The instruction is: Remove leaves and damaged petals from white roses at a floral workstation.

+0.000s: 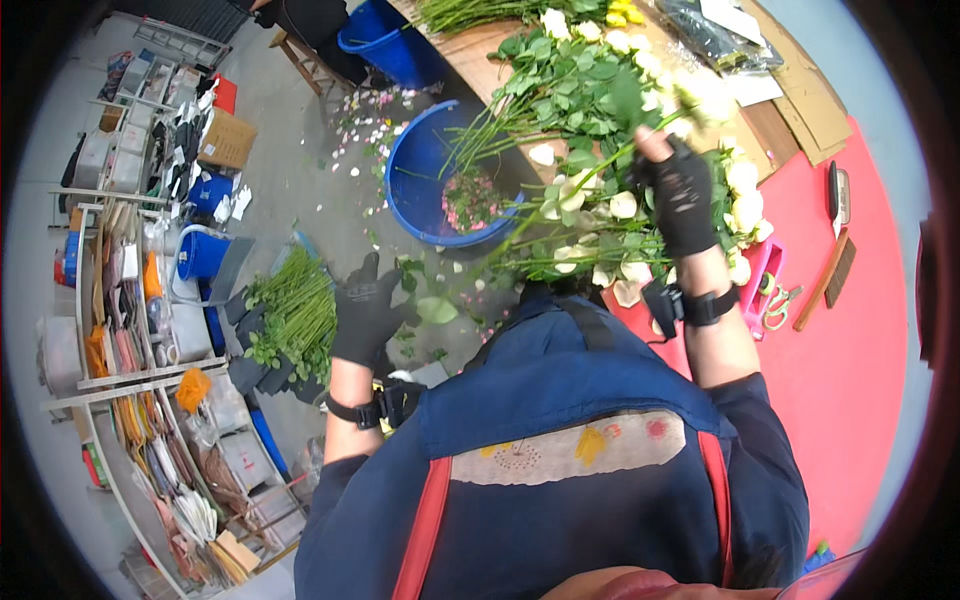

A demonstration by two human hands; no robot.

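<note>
My right hand, in a worn black glove with the thumb tip bare, grips the green stem of a white rose. The bloom end is blurred with motion, and the stem slants down to the left. Below and behind this hand, more white roses lie on the table with their stems to the left. My left hand, in a dark glove, hangs over the floor, fingers apart and holding nothing. Just right of it is a loose green leaf; whether it is falling or lying cannot be told.
A blue tub with petals and cuttings stands beside the table. Bundled green stems are at the left. Green-handled scissors, a pink tool and a wooden-handled brush lie on the red surface. Shelving lines the left. Another person is at the top.
</note>
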